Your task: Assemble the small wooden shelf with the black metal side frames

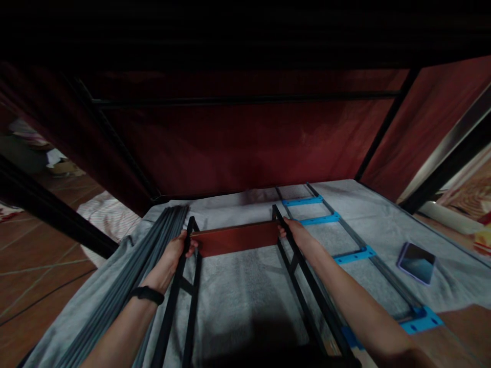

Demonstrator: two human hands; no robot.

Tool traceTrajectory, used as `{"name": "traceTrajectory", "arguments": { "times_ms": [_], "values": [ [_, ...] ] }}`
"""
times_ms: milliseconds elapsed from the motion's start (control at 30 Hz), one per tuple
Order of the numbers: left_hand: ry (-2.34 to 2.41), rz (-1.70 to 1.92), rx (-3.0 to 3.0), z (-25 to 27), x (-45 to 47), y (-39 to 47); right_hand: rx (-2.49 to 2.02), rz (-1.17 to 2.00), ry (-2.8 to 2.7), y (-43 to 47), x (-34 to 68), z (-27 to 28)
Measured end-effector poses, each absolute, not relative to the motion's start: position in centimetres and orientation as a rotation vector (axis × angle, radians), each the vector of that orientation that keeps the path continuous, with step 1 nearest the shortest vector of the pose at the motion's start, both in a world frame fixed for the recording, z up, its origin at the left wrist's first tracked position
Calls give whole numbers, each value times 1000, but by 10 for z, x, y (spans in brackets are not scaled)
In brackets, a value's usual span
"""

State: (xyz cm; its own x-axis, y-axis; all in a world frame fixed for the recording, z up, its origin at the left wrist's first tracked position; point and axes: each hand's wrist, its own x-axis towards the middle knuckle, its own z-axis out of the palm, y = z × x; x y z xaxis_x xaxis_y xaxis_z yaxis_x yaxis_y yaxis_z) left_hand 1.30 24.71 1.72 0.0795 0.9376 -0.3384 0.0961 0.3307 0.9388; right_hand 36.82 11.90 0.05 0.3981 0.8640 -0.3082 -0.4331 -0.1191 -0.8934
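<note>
Dark red cloth (245,143) hangs behind black bars (245,99), and grey cloth (383,214) covers the surface before it. Over this grey cloth I have the black frame (171,306), with a reddish-brown board (238,239) set between its two sides. My left hand (178,247) is closed around the left side; my right hand (295,230) grips the right side, both close to the board. On the left lie grey rods (126,286) in a bundle. On the right I see a ladder-like grey frame (395,282) with blue strips (422,321), then a phone (417,263). The yellow and red thing (484,237) at the right edge is too blurred for reading.
</note>
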Motion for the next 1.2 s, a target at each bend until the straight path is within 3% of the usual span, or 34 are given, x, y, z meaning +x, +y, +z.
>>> {"name": "traceTrajectory", "arguments": {
  "times_ms": [200, 467, 600, 733, 967, 1200],
  "values": [
    [1235, 826, 1118, 52, 16, 241, -1211, 1147, -375, 108, 374, 53],
    [1085, 1130, 1234, 183, 29, 235, -1010, 856, -569, 101, 379, 186],
    [847, 1413, 1371, 225, 30, 219, -866, 622, -786, 87, 372, 221],
    [663, 1630, 1472, 219, 25, 195, -786, 376, -832, 74, 364, 210],
    [646, 1895, 1462, 163, 17, 150, -828, 188, -740, 46, 349, 153],
    [708, 1940, 1363, 126, 10, 121, -889, 35, -751, 20, 341, 123]
  ]
}}
